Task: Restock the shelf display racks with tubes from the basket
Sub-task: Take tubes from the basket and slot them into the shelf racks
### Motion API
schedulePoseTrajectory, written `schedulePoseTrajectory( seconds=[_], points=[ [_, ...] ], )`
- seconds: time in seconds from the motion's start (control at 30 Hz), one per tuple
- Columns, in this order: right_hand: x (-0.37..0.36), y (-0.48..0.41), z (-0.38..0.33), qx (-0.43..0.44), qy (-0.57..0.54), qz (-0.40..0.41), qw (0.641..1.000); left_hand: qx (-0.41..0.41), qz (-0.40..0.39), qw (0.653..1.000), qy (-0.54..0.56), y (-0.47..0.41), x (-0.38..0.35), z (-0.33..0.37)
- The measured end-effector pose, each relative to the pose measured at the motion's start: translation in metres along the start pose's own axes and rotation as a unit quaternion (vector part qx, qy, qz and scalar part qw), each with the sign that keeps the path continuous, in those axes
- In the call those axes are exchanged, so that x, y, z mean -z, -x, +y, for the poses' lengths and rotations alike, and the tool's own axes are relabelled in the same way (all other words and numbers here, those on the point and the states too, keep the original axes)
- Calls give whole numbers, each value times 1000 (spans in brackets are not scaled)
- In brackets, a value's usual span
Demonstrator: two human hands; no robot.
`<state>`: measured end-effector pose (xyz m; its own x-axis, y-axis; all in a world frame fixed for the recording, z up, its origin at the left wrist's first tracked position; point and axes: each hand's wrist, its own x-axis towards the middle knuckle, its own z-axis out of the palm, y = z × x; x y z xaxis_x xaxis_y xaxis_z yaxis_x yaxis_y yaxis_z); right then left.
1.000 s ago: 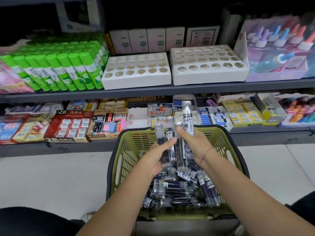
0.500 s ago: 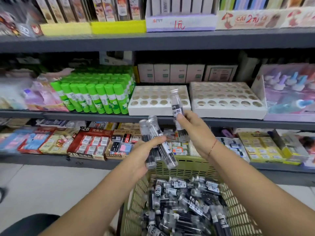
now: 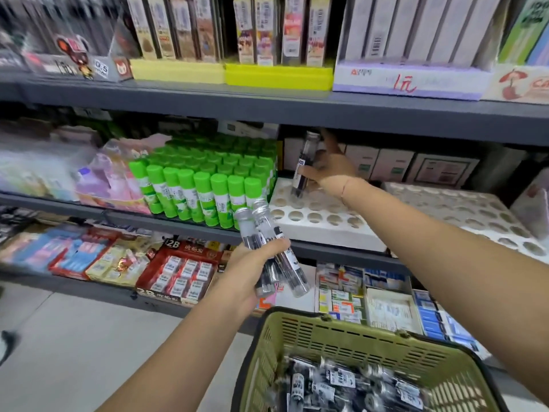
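Stationery shelves (image 3: 267, 114) stood behind; near six o'clock the left hand (image 3: 248, 270) gripped spare tubes (image 3: 265, 230), seemingly ready stock. At one o'clock the right hand (image 3: 329, 169) pinched one tube (image 3: 303, 162) over the rack (image 3: 322, 226) for seating; the basket (image 3: 326, 330) sat at five.

Grey metal shelving (image 3: 267, 110), stationery-packed tiers; pale tiled floor (image 3: 77, 337); even light.

The person's arms show bare from the frame edges to the fingertips. The left forearm (image 3: 178, 352) comes in from the bottom centre and ends in the bare left hand (image 3: 246, 272) near mid-frame. The right forearm (image 3: 445, 248) comes in from the right edge, with the bare right hand (image 3: 329, 168) above centre. A thin thread-like band (image 3: 344, 190) circles the right wrist, its colour too blurred to tell.
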<state>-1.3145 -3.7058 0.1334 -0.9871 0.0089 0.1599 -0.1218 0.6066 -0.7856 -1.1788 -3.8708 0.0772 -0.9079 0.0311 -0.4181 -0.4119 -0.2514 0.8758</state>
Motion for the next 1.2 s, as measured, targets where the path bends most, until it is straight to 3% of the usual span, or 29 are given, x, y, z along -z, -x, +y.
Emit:
schedulePoseTrajectory(
  seconds=[0.23, 0.4, 0.83, 1.2],
  points=[
    [-27, -60, 27, 60, -49, 28, 997, 13, -35, 999, 20, -9, -1, -5],
    [-25, -50, 10, 57, -14, 58, 997, 4, -57, 997, 46, -7, -4, -4],
    [-30, -62, 15, 117, 77, 31, 990, 22, -59, 997, 36, -2, -10, -4],
    [-34, -61, 25, 109, 0, 24, 994, 19, -48, 997, 55, -2, -11, -4]
  ],
)
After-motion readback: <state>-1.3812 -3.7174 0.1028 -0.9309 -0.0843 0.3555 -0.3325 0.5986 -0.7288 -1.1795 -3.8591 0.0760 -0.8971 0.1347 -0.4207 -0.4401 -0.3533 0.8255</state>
